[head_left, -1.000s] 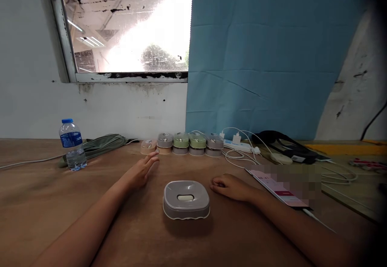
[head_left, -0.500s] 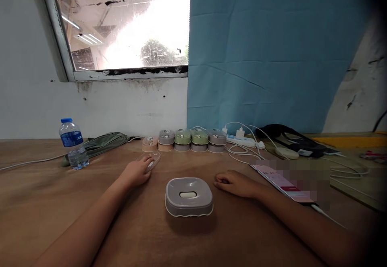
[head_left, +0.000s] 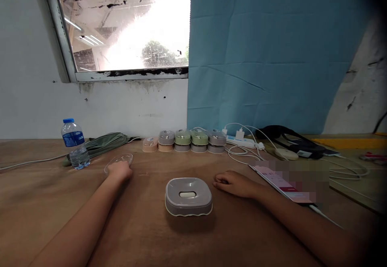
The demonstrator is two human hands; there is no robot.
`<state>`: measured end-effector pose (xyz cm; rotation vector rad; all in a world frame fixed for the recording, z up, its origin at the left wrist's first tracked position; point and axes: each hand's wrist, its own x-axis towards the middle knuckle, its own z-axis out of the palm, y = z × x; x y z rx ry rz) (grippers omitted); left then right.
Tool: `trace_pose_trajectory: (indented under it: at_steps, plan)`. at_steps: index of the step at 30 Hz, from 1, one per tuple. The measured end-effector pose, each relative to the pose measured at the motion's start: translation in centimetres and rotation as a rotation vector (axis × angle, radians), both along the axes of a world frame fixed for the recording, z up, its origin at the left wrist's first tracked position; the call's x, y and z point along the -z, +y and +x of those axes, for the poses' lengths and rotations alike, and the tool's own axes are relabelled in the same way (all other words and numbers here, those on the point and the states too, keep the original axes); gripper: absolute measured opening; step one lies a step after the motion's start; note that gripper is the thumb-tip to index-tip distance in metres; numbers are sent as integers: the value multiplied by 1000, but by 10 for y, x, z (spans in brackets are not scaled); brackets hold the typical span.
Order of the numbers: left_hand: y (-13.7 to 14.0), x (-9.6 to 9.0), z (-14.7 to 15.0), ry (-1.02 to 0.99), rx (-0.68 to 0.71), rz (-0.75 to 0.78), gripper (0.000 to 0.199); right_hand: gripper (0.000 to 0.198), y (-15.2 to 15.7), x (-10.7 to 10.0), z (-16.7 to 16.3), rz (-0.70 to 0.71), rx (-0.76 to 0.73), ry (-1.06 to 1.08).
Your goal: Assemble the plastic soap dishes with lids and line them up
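The left hand [head_left: 120, 170], left of the middle of the frame, has its fingers curled on a clear lid [head_left: 118, 161] lying on the table [head_left: 45, 202]. The right hand [head_left: 234, 183] rests with fingers loosely curled and holding nothing, just right of the gray box [head_left: 188, 196] in the middle.

A lidded container [head_left: 188, 195] is being flanked on the table [head_left: 45, 202] by both hands; stacked containers [head_left: 184, 141] are lined up behind it, a bottle [head_left: 75, 143] far left.

Left hand [head_left: 120, 170] with the clear lid [head_left: 118, 162] — now further left, nearer the water bottle [head_left: 75, 143].
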<state>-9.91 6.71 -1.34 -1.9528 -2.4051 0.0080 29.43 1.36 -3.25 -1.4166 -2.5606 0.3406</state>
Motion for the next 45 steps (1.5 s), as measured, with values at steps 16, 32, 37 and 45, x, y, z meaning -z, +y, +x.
trace_pose_trajectory:
  at_steps: [16, 32, 37, 45]
  plan:
    - [3, 7, 5, 11, 162, 270, 54, 36, 2, 2, 1, -5, -3, 15]
    - [-45, 4, 78, -831, 1284, -307, 46, 18, -3, 2, -5, 150, -51, 93]
    - [-35, 13, 71, -1074, 1145, -260, 36, 12, -17, -4, -14, 293, -223, 98]
    - [-37, 16, 76, -1205, 979, -282, 42, 15, -22, 1, -22, 602, -370, 79]
